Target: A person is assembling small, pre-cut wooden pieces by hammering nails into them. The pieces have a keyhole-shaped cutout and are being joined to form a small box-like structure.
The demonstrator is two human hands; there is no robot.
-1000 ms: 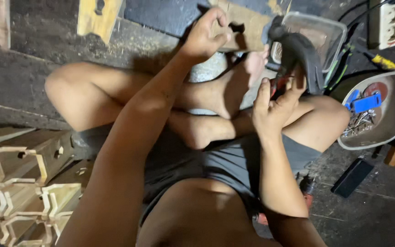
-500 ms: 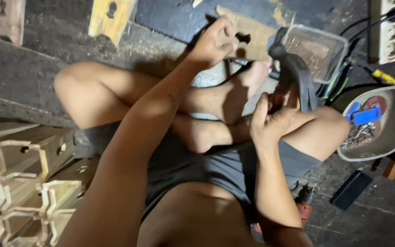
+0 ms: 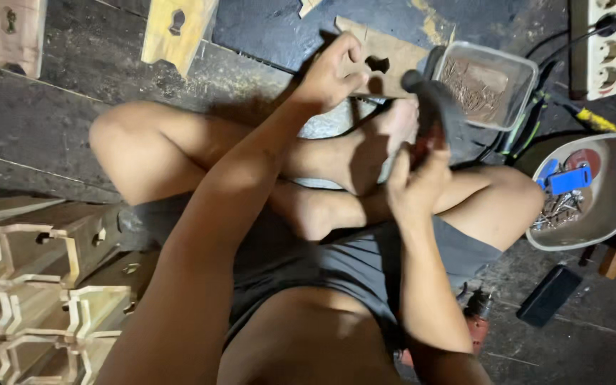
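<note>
I sit cross-legged on a dark floor. My left hand (image 3: pixel 333 71) reaches forward and pinches the near edge of a flat wooden piece (image 3: pixel 386 60) with a keyhole-shaped cutout, lying on the floor past my feet. My right hand (image 3: pixel 416 184) is closed around the handle of a dark hammer (image 3: pixel 438 107), whose blurred head is raised above my right foot, beside the wooden piece.
A clear plastic tub of nails (image 3: pixel 486 84) stands right of the wooden piece. A grey bowl (image 3: pixel 607 214) with screws and blue items sits far right. A white power strip (image 3: pixel 606 46) lies top right. Stacked wooden frames (image 3: pixel 30 285) fill the lower left. More cutout boards (image 3: pixel 177 28) lie ahead.
My right hand has closed on the hammer and raised it toward the wooden piece. My left hand has stayed on the piece's edge.
</note>
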